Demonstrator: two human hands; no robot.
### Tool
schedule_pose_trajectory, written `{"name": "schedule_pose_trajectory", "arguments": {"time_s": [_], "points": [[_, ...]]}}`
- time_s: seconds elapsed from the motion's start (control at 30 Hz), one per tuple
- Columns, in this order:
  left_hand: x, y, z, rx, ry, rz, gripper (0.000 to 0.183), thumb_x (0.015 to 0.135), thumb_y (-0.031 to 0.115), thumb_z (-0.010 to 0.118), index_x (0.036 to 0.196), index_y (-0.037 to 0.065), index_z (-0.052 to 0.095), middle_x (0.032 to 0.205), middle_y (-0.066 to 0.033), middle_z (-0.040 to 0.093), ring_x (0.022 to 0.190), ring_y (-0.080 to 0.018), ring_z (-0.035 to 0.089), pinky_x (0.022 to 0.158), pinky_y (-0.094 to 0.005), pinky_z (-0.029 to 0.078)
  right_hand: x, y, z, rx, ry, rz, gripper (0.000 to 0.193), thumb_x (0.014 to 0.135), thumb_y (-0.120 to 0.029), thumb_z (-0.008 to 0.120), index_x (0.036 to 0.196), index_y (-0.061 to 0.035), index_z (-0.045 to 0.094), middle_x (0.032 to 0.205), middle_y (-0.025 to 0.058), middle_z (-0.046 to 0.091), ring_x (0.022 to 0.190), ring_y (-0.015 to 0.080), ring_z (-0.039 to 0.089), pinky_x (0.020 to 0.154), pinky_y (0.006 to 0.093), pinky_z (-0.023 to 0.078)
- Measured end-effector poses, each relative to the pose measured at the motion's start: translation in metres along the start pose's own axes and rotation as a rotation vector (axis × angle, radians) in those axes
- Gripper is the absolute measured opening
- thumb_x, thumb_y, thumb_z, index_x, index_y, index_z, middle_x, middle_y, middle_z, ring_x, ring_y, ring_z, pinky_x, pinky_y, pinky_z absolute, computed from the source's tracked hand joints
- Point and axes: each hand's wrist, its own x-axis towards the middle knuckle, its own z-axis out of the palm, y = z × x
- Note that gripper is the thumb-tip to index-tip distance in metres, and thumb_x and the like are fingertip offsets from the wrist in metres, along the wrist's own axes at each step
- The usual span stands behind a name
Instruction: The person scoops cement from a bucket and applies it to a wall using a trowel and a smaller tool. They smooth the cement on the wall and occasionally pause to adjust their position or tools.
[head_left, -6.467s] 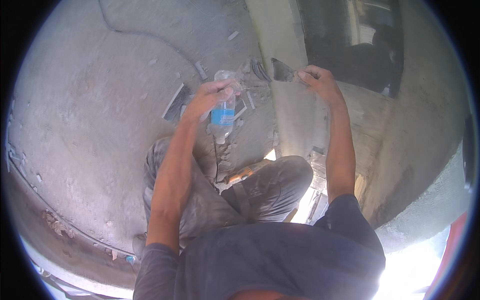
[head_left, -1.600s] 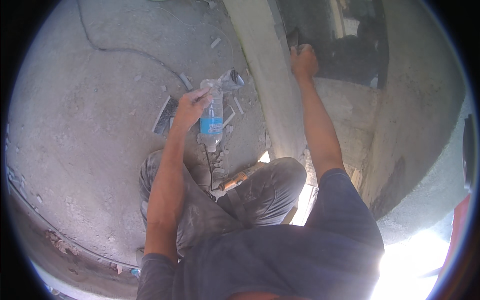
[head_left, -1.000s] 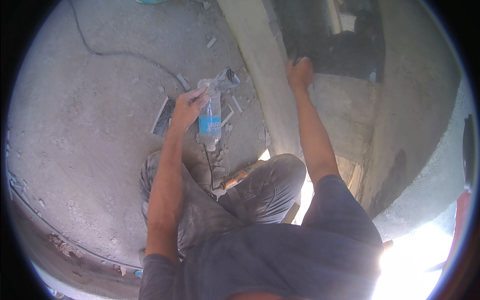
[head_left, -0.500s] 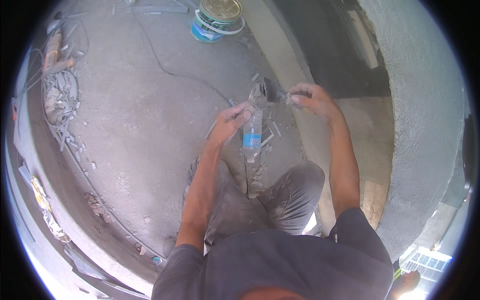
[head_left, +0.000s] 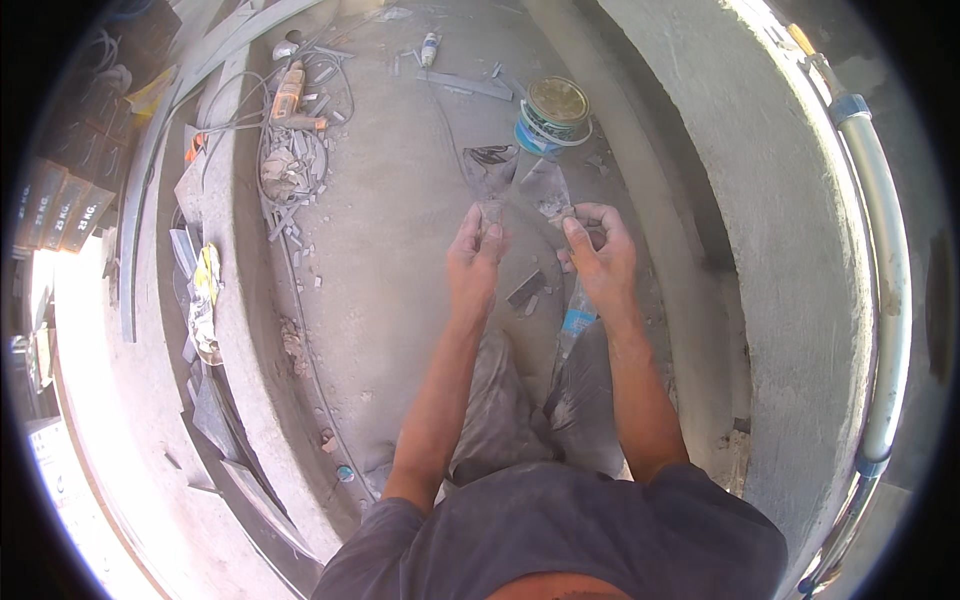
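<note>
My left hand is closed in a pinch at the lower end of a thin, dusty sheet with dark markings. Across a narrow gap, my right hand pinches a crumpled grey-white sheet between thumb and fingers. Whether these are two pieces or parts of one bag-like sheet, I cannot tell. A clear plastic bottle with a blue label is beside my right wrist, above my right knee, its upper part partly hidden. On the floor between my forearms lies a small dark flat scrap.
A lidded blue-green bucket with a white handle stands ahead on the right. An orange power tool lies among cables and rubble at the left. A low concrete kerb and a thick rough wall flank me. Farther ahead lies a small white bottle.
My view has swung to the right and lifted. Both hands have moved off the bottle's area and now hold up thin sheets side by side.
</note>
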Motion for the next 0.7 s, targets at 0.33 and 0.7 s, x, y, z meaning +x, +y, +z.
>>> {"name": "schedule_pose_trajectory", "arguments": {"time_s": [0.33, 0.7], "points": [[-0.008, 0.079, -0.011, 0.435, 0.133, 0.193, 0.048, 0.109, 0.010, 0.065, 0.155, -0.003, 0.061, 0.108, -0.0066, 0.077, 0.095, -0.0139, 0.071, 0.081, -0.0311, 0.056, 0.019, -0.027, 0.062, 0.032, -0.050, -0.064, 0.036, 0.104, -0.024, 0.076, 0.125, 0.0038, 0.068, 0.108, 0.0088, 0.075, 0.072, 0.0131, 0.072, 0.056, 0.0272, 0.052], [0.010, 0.193, -0.174, 0.972, 0.260, 0.397, 0.049, 0.099, 0.013, 0.075, 0.145, -0.002, 0.070, 0.095, -0.0151, 0.079, 0.078, -0.0230, 0.073, 0.076, -0.0341, 0.057, 0.026, -0.174, 0.159, 0.431, -0.350, -0.255, 0.033, 0.103, -0.016, 0.075, 0.129, 0.0025, 0.068, 0.106, 0.0082, 0.077, 0.081, 0.0116, 0.068, 0.070, 0.0285, 0.055]]}}
